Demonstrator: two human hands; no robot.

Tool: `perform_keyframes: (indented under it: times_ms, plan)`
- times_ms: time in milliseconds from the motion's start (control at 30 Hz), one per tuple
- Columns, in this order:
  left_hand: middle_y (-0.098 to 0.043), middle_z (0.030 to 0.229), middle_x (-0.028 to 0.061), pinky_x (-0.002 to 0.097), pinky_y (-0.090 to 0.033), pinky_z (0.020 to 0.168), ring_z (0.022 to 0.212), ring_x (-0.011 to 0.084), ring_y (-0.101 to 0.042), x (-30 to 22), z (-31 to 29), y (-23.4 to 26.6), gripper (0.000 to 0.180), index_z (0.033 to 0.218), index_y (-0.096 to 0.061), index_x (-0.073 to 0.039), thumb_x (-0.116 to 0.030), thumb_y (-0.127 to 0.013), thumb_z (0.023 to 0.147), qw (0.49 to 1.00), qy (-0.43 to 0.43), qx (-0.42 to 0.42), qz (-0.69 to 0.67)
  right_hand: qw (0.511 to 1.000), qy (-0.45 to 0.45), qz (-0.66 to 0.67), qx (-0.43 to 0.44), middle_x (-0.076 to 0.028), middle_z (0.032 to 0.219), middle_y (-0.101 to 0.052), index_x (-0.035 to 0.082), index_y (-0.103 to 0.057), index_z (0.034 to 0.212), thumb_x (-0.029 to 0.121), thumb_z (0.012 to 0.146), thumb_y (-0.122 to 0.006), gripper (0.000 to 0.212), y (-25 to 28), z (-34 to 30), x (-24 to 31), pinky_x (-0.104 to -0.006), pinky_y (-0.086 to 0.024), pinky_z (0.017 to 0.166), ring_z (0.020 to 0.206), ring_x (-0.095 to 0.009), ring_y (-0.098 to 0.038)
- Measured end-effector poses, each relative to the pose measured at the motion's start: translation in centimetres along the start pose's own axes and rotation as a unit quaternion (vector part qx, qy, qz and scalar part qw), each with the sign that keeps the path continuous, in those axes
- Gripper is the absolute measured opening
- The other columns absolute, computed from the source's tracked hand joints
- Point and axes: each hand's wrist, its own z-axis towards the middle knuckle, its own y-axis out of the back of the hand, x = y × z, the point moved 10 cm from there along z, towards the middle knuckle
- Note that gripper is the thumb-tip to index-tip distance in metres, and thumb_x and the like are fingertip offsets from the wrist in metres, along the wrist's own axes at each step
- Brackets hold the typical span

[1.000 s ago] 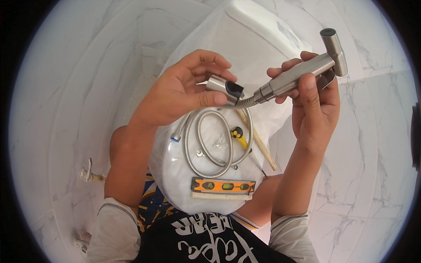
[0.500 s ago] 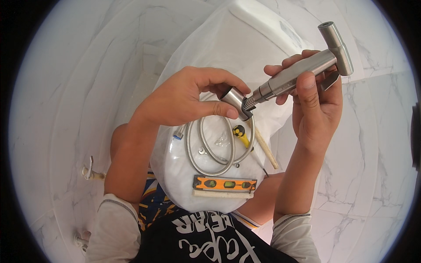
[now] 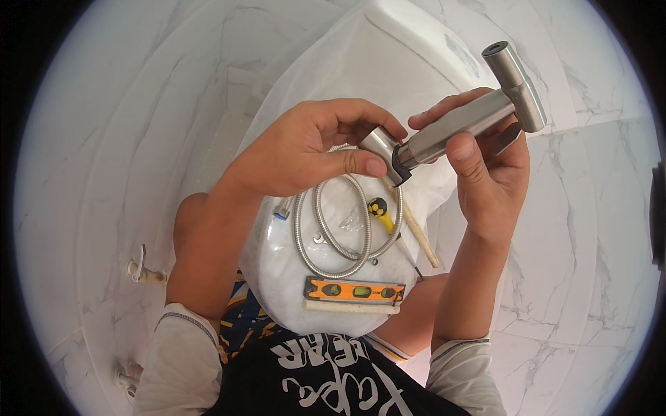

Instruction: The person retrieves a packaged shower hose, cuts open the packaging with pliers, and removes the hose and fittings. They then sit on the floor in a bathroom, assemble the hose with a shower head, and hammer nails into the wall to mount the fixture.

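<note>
Between my hands is a brushed-metal bidet sprayer (image 3: 458,129), tilted with its T-shaped head up to the right. My right hand (image 3: 491,184) wraps around its body, thumb in front, near the trigger lever. My left hand (image 3: 298,149) pinches a short metal sprayer holder (image 3: 380,143) with a dark cradle edge between thumb and fingers. The sprayer's lower end sits at that cradle; whether it is fully seated I cannot tell. Below, a coiled flexible metal hose (image 3: 298,229) lies on the plastic-wrapped toilet lid (image 3: 274,295); its run up to the sprayer is partly hidden.
On the lid lie an orange spirit level (image 3: 355,291), a yellow-black screwdriver (image 3: 383,213), a small wrench (image 3: 320,238) and pale sticks, one (image 3: 420,237) at the right. The toilet tank (image 3: 409,35) stands beyond. A wall tap (image 3: 147,273) juts out at the left.
The sprayer has come down and left toward the holder, and the ribbed hose between them no longer shows. My left hand has shifted slightly right, with the holder turned a little.
</note>
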Motion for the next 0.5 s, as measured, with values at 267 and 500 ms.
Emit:
perform_keyframes:
  times_ms: [267, 500]
  plan:
    - [-0.072, 0.121, 0.0095, 0.0327, -0.054, 0.102, 0.111, 0.0166, -0.068, 1.4, 0.0, -0.2, 0.044, 0.135, -0.064, 0.004, -0.014, -0.08, 0.098, 0.998, 0.031, 0.021, -0.042, 0.999, -0.023, 0.035, -0.011, -0.016, 0.117, -0.07, -0.001, -0.062, 0.125, 0.024, 0.098, -0.08, 0.042, 0.5, -0.7, -2.0, -0.04, -0.06, 0.081, 0.107, -0.03, -0.073]
    - [-0.07, 0.125, 0.0077, 0.033, -0.053, 0.102, 0.11, 0.0155, -0.066, 3.7, -0.7, 2.1, 0.042, 0.137, -0.064, 0.0, -0.017, -0.077, 0.1, 0.995, 0.09, -0.006, 0.049, 0.989, -0.061, 0.12, -0.055, -0.021, 0.123, -0.071, 0.0, -0.057, 0.134, 0.018, 0.102, -0.073, 0.04, 2.6, -1.1, -2.9, -0.0381, -0.058, 0.082, 0.115, -0.033, -0.071]
